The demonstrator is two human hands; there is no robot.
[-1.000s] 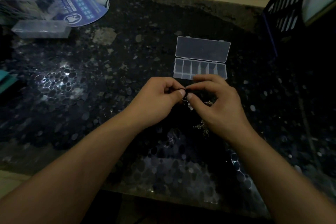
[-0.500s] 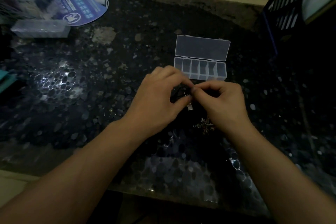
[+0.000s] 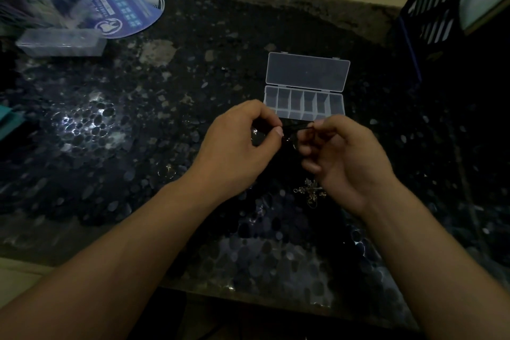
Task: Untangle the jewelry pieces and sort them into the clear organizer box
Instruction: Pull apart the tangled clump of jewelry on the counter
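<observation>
My left hand (image 3: 237, 146) and right hand (image 3: 342, 157) pinch a thin black cord (image 3: 296, 127), fingers clamped. The open clear plastic organizer box (image 3: 303, 103) sits at 12 o'clock; tangled gold chain (image 3: 310, 191) at 6.

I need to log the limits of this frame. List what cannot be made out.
- Dark strand pinched between left hand and right hand, head view: too dim to identify.
- Tangled metal pieces: small, partly behind the right hand.
- Organizer box contents: near row hidden by fingers.
</observation>
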